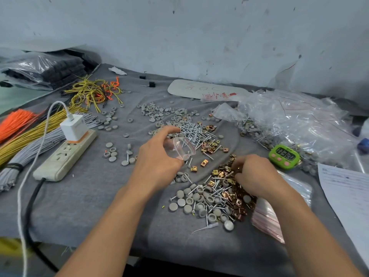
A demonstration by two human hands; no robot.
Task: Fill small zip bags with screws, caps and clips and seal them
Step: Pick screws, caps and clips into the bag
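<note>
My left hand (157,156) holds a small clear zip bag (180,147) with its red-striped mouth held open, just above the grey cloth. My right hand (253,174) reaches into a heap of brass and copper clips (223,174), fingers curled down among them; what they pinch is hidden. Grey round caps (189,200) and silver screws lie mixed in front of that heap. A bigger pile of screws (191,132) and more caps (157,113) sit farther back.
A stack of empty zip bags (265,218) lies under my right forearm. A mound of filled bags (295,120) and a green timer (284,153) are at the right, paper (347,188) beyond. A power strip (65,154), charger and wire bundles (30,132) fill the left.
</note>
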